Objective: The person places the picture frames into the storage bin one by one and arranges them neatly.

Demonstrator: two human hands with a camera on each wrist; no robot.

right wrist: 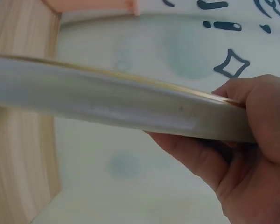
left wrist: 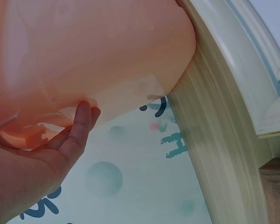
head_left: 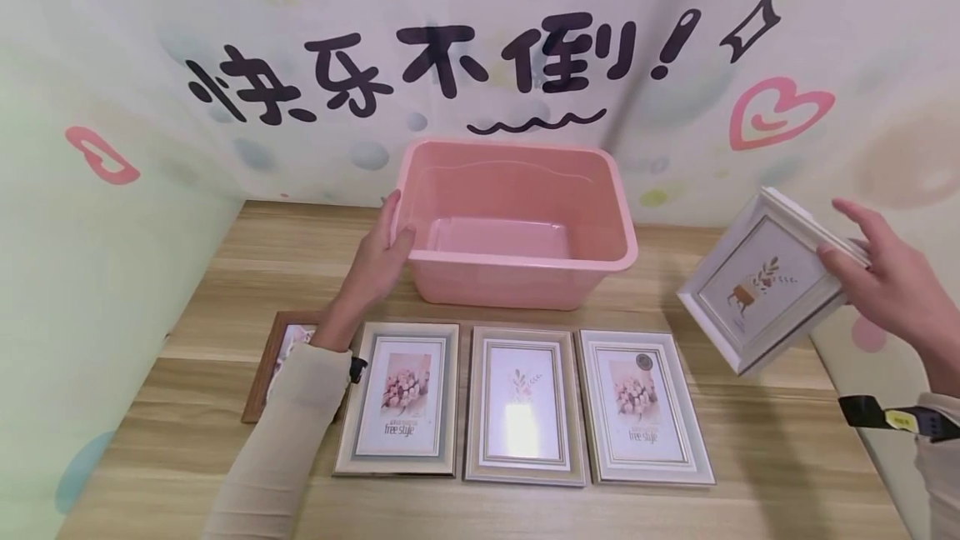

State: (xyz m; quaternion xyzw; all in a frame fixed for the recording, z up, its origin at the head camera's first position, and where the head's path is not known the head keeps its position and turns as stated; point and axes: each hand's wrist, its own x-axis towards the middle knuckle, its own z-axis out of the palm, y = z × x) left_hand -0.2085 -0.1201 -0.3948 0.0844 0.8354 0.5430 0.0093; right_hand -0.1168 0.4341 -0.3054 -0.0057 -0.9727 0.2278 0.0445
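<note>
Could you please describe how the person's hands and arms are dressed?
The left hand and right hand wear no gloves. The left sleeve and right sleeve are pale beige. A small black piece shows at the left wrist; the right wrist has a black strap with a yellow patch.

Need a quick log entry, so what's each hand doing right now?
Left hand: gripping the pink tub.
Right hand: holding a white picture frame, tilted.
</note>
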